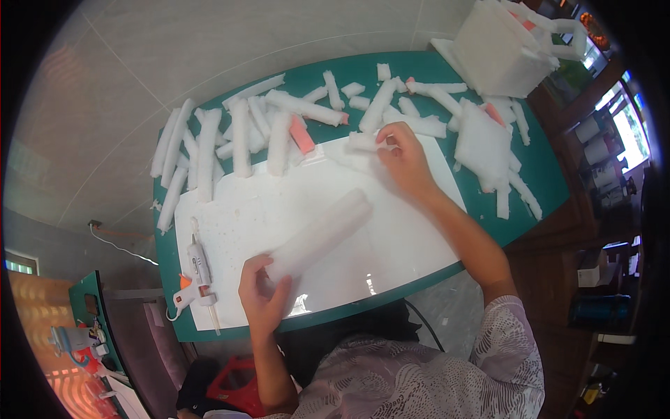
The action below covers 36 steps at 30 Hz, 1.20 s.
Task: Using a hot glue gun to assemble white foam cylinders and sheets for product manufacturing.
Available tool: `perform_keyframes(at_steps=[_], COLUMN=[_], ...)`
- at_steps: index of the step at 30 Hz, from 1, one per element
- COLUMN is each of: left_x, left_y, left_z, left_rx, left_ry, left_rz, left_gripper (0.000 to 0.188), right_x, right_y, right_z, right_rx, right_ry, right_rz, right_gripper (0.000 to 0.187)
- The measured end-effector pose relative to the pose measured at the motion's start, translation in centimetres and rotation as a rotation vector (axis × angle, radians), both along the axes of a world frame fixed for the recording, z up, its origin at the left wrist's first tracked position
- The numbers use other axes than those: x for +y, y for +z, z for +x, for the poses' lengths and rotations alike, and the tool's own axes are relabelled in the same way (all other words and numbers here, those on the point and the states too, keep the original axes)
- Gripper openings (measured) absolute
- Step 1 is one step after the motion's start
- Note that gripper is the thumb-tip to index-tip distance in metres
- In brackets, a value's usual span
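Note:
My left hand (264,295) is closed round the near end of a long white foam strip (324,230), which is slightly blurred and slants up to the right over a white board (398,237). Farther off, my right hand (407,162) pinches a small white foam piece (364,142) between thumb and fingers, close to the board's far edge. A white glue gun (198,262) with an orange trigger lies at the board's left side. Just beyond the board, a pink foam block (302,135) leans beside a thick upright-lying foam strip (278,143).
Several white foam strips (206,150) and scraps lie along the far and left parts of the green table (551,185). A foam slab (481,143) sits at the right, on other strips. Behind it stands a large foam box (499,52). Shelves (558,279) line the right side.

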<state>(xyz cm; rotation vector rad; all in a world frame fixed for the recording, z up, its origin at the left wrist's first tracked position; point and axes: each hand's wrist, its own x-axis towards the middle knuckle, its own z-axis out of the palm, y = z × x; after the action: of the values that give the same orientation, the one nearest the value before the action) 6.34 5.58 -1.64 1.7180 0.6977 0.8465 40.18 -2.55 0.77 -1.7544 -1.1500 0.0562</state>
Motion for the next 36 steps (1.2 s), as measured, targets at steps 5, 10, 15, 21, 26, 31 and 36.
perform_keyframes(at_steps=[5, 10, 15, 21, 26, 31, 36], left_x=[-0.1, -0.1, -0.1, -0.2, 0.0, -0.1, -0.1], left_y=[0.0, -0.2, -0.4, -0.2, -0.5, -0.2, -0.1], left_z=[0.1, 0.3, -0.4, 0.1, -0.1, -0.2, -0.1], left_rx=[0.003, -0.003, -0.032, -0.013, 0.009, 0.021, 0.029], left_ry=[-0.005, -0.039, -0.008, -0.006, 0.007, 0.006, 0.006], left_rz=[-0.013, -0.005, -0.053, -0.087, -0.069, -0.056, -0.048], left_gripper=[0.038, 0.039, 0.040, 0.041, 0.042, 0.041, 0.041], right_x=[-0.1, -0.3, 0.6, 0.4, 0.3, 0.2, 0.3], right_y=[0.0, -0.3, -0.1, -1.9, -1.5, -2.5, -2.6], right_z=[1.6, 1.3, -0.1, 1.1, 0.7, 0.8, 0.6], right_rx=[0.809, 0.761, 0.839, 0.551, 0.675, 0.518, 0.354], right_ry=[0.098, 0.057, 0.032, 0.106, 0.115, 0.136, 0.136], right_rz=[0.218, 0.203, 0.087, 0.012, -0.022, -0.033, -0.009], right_gripper=[0.013, 0.016, 0.021, 0.018, 0.016, 0.021, 0.021])
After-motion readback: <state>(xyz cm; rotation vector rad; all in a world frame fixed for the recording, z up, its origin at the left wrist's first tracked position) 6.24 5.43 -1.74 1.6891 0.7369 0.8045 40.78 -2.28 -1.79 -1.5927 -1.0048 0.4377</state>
